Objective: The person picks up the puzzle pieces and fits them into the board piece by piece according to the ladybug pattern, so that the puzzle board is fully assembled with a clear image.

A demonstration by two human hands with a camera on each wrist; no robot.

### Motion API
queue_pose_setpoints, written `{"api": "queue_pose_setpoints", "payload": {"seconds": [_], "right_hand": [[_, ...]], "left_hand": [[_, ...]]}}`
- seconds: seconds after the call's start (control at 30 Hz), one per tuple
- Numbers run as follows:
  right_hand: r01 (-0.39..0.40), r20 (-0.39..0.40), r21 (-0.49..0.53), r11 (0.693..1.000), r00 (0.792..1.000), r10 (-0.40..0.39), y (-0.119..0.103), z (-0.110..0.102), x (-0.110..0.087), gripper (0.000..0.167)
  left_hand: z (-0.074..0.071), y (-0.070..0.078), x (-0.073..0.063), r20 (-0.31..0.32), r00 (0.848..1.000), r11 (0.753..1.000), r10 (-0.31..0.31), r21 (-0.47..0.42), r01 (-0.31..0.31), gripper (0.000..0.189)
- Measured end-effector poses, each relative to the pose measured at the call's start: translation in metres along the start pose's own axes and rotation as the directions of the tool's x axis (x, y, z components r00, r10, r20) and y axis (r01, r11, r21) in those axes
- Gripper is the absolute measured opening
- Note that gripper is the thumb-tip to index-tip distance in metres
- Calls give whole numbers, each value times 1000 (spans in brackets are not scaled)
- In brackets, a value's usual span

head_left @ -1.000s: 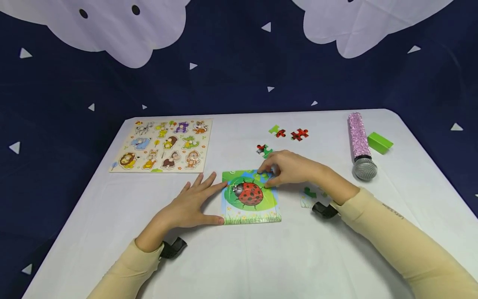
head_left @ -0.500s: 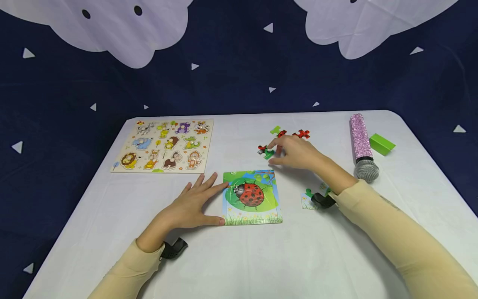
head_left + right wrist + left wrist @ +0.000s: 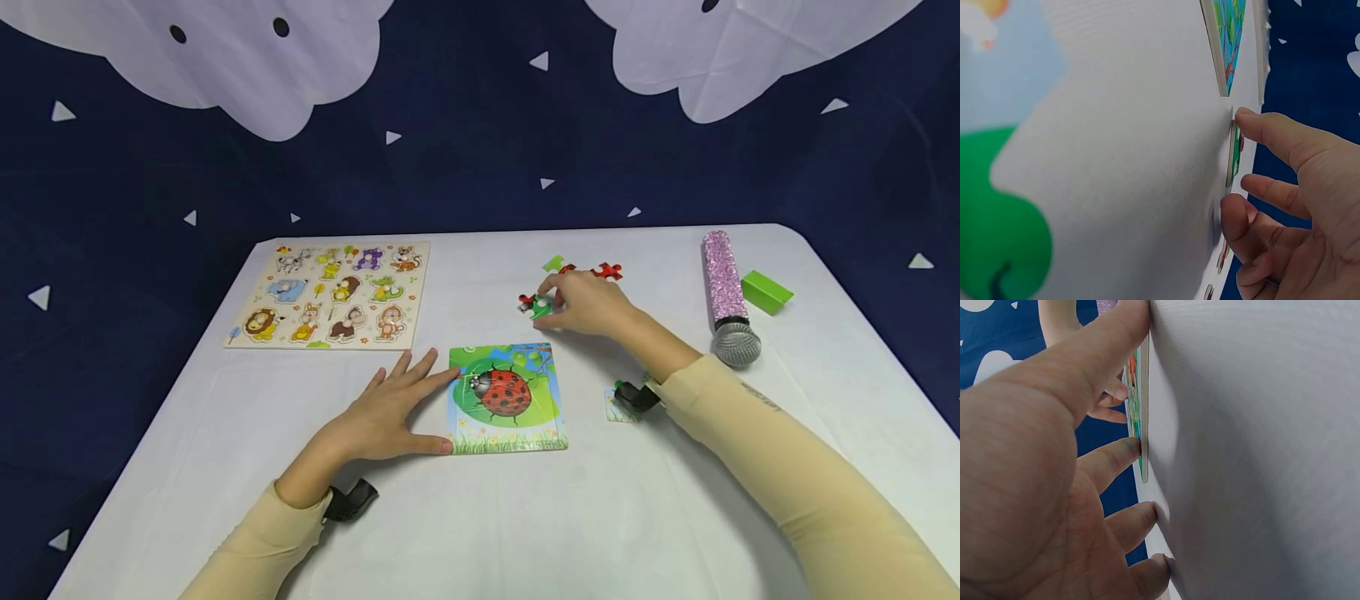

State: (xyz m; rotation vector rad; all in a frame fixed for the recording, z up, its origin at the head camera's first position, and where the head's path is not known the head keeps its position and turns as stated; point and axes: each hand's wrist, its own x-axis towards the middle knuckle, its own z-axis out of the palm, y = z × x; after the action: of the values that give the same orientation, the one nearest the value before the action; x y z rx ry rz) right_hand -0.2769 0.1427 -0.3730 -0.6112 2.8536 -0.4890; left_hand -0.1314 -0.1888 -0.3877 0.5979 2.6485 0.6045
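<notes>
In the head view a square ladybug puzzle board lies flat on the white table. My left hand is spread beside its left side, thumb and index finger touching the board's edge. The left wrist view has the index fingertip against that edge and the other fingers on the cloth. Beyond the board, my right hand pinches a green, red and black jigsaw piece between thumb and index finger. The piece lies low at the cloth in the right wrist view, its remaining fingers curled.
More jigsaw pieces, a light green one and a red one, lie behind the right hand. Another piece sits under the right wrist camera. An animal peg board is at left; a glittery microphone and green block stand right.
My right hand has moved from the board's upper right corner back to the loose pieces, closing its fingers at the green and red one. My left hand stays at the board.
</notes>
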Motion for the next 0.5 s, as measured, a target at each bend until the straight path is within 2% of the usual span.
{"api": "queue_pose_setpoints", "payload": {"seconds": [0.5], "right_hand": [[3,2,6,1000,1000,-3,-1,2,4,60]], "left_hand": [[-1,2,0,-3,1000,1000,5,-6,-5,99]]}}
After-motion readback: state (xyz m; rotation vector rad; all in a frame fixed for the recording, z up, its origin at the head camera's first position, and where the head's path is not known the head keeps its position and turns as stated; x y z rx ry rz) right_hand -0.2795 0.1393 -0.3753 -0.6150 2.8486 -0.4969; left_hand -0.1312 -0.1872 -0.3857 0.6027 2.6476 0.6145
